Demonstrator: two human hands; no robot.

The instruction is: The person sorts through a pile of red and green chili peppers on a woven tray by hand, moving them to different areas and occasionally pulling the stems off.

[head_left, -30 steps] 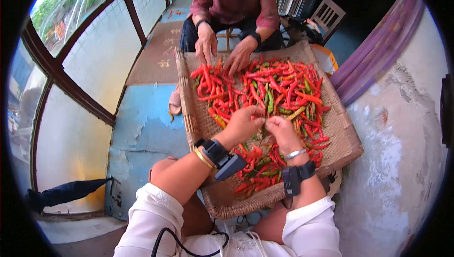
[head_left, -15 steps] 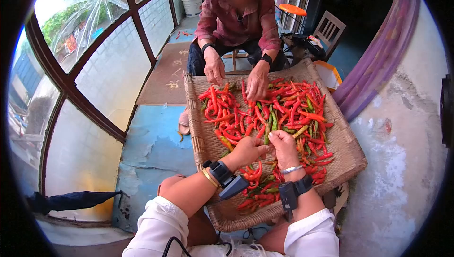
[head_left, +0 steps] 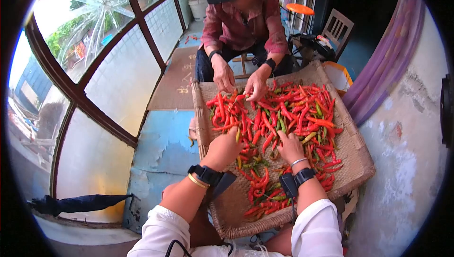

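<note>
A woven tray lies in front of me, heaped with red chili peppers and a few green ones. My left hand is over the left part of the heap, back towards me. Its fingertips are hidden, and a yellowish chili pepper shows right beside them. To the right, my right hand reaches down onto the peppers in the middle, thumb and fingers apart and touching the heap. Nearer to me, between my forearms, lies a smaller group of red and green peppers.
Across the tray sits another person, whose two hands are at the far edge of the heap. A window frame with a cracked pane runs along the left. A wooden chair and a purple curtain are on the right.
My hands, together over the middle before, have parted: the left went left and forward, the right stays over the middle of the heap. The other person's hands have drawn closer together.
</note>
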